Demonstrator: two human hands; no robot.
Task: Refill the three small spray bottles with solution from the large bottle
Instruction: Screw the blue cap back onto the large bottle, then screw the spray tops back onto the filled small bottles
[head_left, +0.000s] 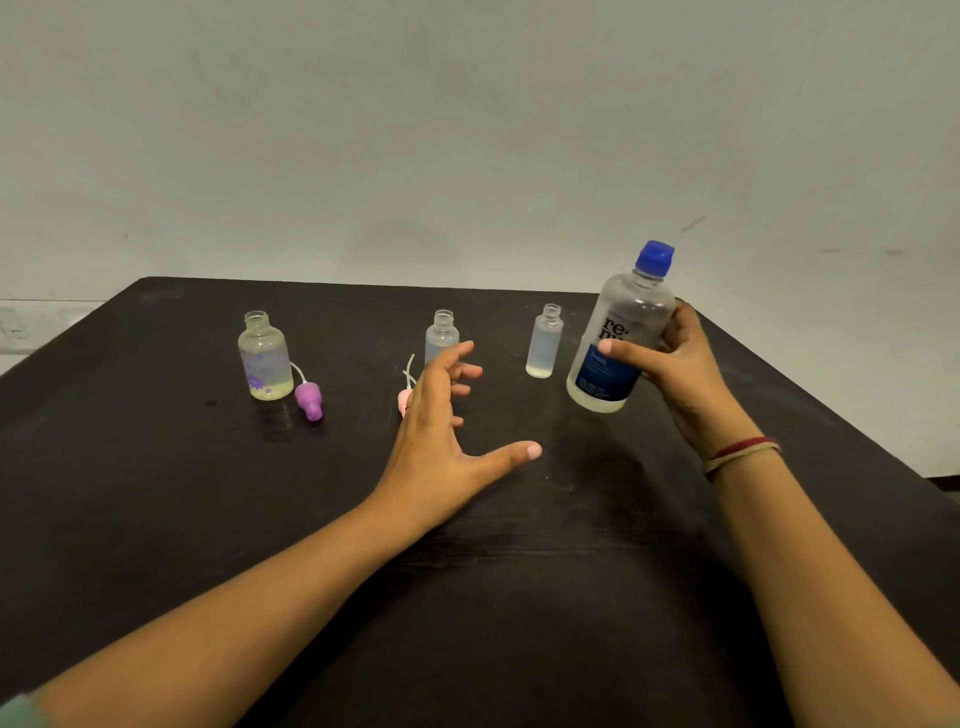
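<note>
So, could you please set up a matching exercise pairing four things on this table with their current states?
1. large clear plastic bottle with blue cap
2. purple plastic spray cap
3. small clear bottle with purple flower print
4. left hand

A. lying on the dark table
B. fingers spread, holding nothing
C. tilted, held by the right hand
D. upright, uncapped

Pairs: 1-C, 2-A, 3-D, 4-B.

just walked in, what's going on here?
The person's right hand grips the large bottle, tilted, blue cap on. The left hand is open, fingers spread, in front of the middle small bottle. That one, the left small bottle and the right small bottle stand upright with tops off. A purple spray top lies beside the left one; a pink spray top shows behind the left hand.
</note>
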